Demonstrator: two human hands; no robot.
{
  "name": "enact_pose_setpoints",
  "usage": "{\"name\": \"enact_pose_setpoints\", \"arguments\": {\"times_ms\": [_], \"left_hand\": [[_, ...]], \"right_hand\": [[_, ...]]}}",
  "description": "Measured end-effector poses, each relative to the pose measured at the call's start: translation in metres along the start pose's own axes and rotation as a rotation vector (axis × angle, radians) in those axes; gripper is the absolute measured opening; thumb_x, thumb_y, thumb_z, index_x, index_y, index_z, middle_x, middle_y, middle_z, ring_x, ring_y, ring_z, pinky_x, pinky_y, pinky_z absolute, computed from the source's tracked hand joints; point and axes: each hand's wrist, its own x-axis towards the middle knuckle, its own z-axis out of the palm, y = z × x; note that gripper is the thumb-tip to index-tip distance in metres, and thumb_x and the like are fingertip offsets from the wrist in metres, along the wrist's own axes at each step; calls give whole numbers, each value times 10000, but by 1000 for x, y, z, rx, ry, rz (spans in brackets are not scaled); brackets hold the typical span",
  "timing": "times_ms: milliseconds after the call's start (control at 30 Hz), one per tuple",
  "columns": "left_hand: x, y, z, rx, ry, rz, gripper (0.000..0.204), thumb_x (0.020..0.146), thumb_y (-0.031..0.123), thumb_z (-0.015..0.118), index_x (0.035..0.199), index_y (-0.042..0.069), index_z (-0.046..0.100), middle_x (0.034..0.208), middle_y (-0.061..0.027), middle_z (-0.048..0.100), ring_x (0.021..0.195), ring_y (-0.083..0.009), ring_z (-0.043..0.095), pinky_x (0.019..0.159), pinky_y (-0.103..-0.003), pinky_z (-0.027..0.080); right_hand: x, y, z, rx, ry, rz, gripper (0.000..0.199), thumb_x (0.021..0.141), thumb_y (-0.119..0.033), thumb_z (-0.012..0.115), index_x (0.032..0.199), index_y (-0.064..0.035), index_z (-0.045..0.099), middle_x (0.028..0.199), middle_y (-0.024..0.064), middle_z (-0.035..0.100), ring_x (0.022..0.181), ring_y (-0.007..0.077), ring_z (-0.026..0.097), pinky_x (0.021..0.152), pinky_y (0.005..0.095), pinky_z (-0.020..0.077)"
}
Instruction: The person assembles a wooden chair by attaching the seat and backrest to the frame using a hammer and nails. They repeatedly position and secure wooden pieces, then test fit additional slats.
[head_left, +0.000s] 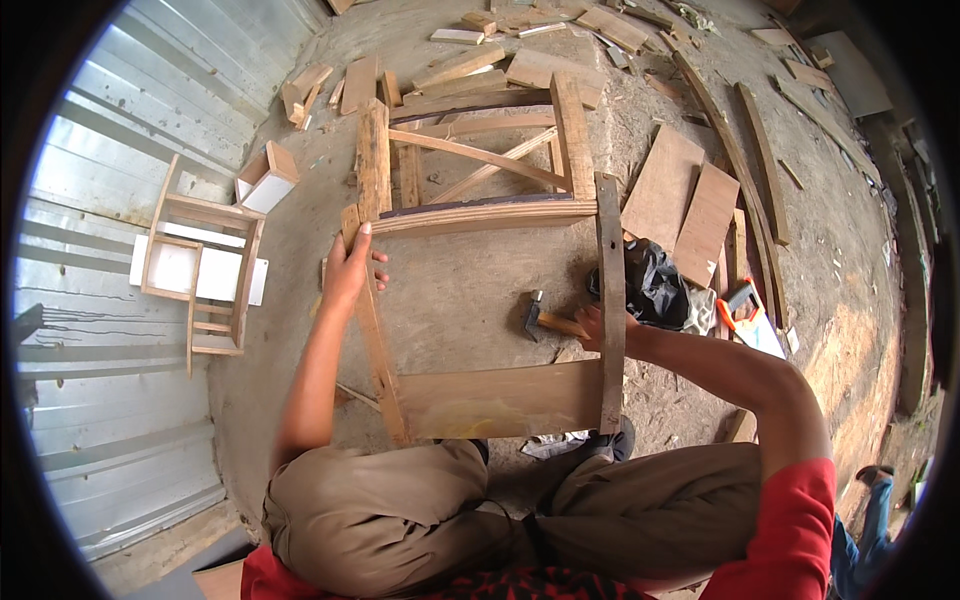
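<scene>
A wooden chair frame (490,216) lies in front of me, its X-shaped braces at the far end. Its wide back board (500,398) is close to my knees. My left hand (350,268) is wrapped round the frame's left post, just below the corner joint, with the thumb on top. My right hand (592,328) grips the wooden handle of a hammer (533,314) low near the ground. The right post (609,300) hides part of that hand. The hammer's dark head points left, inside the frame's opening.
Right of the frame lie a black plastic bag (655,285), a handsaw (752,318) and brown boards (665,190). Scrap wood (455,68) litters the far floor. A small wooden chair (205,265) stands left by the metal wall (110,290). Another person's leg (872,525) shows lower right.
</scene>
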Motion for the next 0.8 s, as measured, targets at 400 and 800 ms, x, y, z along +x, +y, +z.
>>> {"name": "enact_pose_setpoints", "arguments": {"times_ms": [400, 800], "left_hand": [[-9, -21, -2, -82, 40, 32, 485, 955, 522, 551, 1072, 57, 480, 646, -24, 510, 459, -116, 532, 413, -289, 471], [-22, -47, -10, -392, -171, -1, 359, 913, 371, 684, 995, 73, 502, 630, -3, 521, 460, -101, 520, 410, -264, 433]], "right_hand": [[-49, 41, -104, 132, 301, 238, 350, 992, -293, 471, 1254, -62, 492, 1177, 234, 603, 948, 434, 636, 767, 505, 533], [-95, 71, -144, 996, 848, 762, 310, 1016, -356, 463, 1057, -66, 564, 651, -11, 489, 473, 59, 450, 399, 257, 336]]}}
